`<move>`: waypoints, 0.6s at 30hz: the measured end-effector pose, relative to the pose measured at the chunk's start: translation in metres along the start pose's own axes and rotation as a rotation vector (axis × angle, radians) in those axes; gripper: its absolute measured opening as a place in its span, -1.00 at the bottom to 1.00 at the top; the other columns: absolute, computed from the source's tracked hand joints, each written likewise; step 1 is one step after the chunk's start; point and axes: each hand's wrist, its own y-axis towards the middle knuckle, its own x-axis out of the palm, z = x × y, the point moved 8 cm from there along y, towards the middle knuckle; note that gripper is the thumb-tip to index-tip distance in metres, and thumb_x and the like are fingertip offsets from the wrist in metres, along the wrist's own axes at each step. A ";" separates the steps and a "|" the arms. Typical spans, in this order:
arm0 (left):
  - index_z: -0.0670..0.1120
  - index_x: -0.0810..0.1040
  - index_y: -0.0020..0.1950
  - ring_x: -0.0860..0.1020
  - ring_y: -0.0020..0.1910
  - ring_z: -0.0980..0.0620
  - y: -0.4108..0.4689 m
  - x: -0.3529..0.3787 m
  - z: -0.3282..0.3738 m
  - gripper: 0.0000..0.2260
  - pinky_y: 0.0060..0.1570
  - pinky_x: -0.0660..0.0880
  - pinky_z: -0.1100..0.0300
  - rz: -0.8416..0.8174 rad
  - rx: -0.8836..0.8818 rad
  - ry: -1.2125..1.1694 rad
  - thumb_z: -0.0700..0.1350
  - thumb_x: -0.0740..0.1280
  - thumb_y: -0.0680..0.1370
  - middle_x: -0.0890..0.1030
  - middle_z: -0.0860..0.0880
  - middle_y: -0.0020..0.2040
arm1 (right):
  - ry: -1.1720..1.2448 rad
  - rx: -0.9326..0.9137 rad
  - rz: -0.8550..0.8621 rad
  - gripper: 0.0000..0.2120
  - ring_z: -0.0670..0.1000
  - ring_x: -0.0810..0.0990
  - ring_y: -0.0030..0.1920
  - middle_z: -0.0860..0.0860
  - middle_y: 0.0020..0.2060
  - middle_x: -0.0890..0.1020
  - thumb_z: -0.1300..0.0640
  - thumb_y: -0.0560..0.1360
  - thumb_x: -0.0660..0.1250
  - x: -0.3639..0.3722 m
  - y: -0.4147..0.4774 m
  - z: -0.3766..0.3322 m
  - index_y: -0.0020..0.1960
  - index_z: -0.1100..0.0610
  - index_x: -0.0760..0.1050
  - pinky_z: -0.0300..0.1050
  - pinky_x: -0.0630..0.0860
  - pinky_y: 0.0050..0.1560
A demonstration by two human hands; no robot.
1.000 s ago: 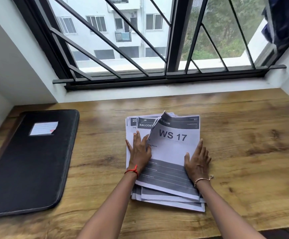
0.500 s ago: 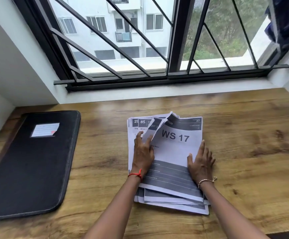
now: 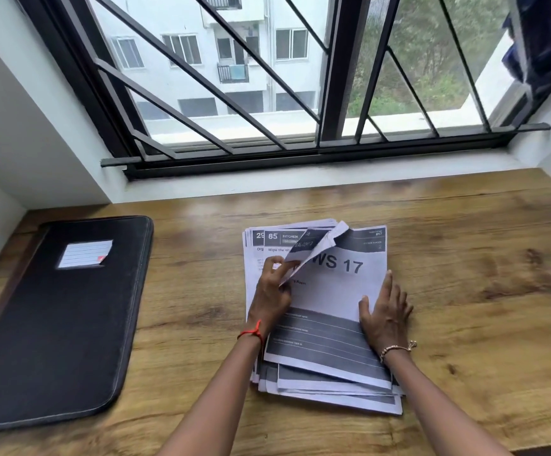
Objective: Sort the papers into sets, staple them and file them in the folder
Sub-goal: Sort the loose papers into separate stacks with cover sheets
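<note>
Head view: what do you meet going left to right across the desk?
Folder → left hand, pinching a sheet → right hand, flat on the papers.

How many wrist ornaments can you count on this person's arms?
2. A red thread sits on the left wrist, at the left edge of the papers; a beaded bracelet sits on the right wrist, at their right edge. Neither forearm shows another.

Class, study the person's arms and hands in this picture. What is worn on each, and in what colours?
No sleeves or gloves show. The left hand has a red thread tied round its wrist. The right hand has a thin golden bracelet of small beads at its wrist.
</note>
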 end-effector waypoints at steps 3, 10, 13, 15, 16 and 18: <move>0.05 0.19 0.43 0.56 -0.10 -0.05 -0.004 -0.002 -0.004 -0.27 -0.11 0.53 0.17 0.028 -0.094 -0.154 -0.49 0.20 0.36 0.54 -0.14 0.07 | -0.010 -0.014 0.000 -0.29 0.28 0.43 0.11 0.34 0.23 0.43 -0.01 0.39 0.09 0.000 0.002 0.000 0.43 0.38 0.17 0.14 0.34 0.07; -0.05 0.41 0.20 0.58 -0.03 0.12 -0.013 0.003 -0.023 -0.54 -0.06 0.51 0.34 -0.226 -0.448 -0.543 -0.43 0.36 0.40 0.57 0.07 0.01 | 0.012 0.000 -0.025 -0.22 0.28 0.45 0.08 0.34 0.18 0.46 -0.12 0.36 -0.07 0.003 0.003 0.003 0.40 0.39 0.21 0.14 0.36 0.05; 0.04 0.43 0.11 0.54 -0.07 0.16 -0.006 0.002 -0.010 -0.51 -0.09 0.51 0.32 -0.276 -0.442 -0.627 -0.49 0.31 0.39 0.54 0.09 -0.01 | 0.089 0.012 -0.004 -0.21 0.30 0.43 0.14 0.33 0.21 0.44 -0.14 0.36 -0.04 -0.001 0.003 0.005 0.42 0.37 0.20 0.15 0.34 0.13; -0.02 0.47 0.12 0.56 -0.09 0.03 -0.003 0.002 -0.010 -0.51 -0.11 0.54 0.20 -0.258 -0.470 -0.717 -0.44 0.32 0.29 0.58 -0.02 -0.04 | 0.210 0.072 -0.039 -0.20 0.27 0.35 0.27 0.29 0.32 0.37 -0.17 0.36 0.09 0.001 0.008 0.012 0.45 0.31 0.17 0.12 0.24 0.28; -0.06 0.47 0.14 0.58 -0.10 0.02 -0.001 0.002 -0.008 -0.49 -0.12 0.55 0.20 -0.247 -0.487 -0.772 -0.40 0.29 0.24 0.60 -0.06 -0.05 | 0.337 0.114 -0.067 -0.15 0.24 0.32 0.33 0.25 0.36 0.35 -0.23 0.33 0.18 0.001 0.011 0.018 0.45 0.27 0.19 0.09 0.20 0.35; -0.11 0.47 0.12 0.57 -0.10 0.00 0.003 0.004 -0.003 -0.49 -0.14 0.56 0.21 -0.242 -0.514 -0.824 -0.37 0.25 0.20 0.60 -0.09 -0.07 | 0.673 0.207 -0.093 -0.01 0.17 0.41 0.31 0.18 0.31 0.44 -0.43 0.17 0.35 0.000 0.023 0.029 0.38 0.20 0.33 0.13 0.31 0.37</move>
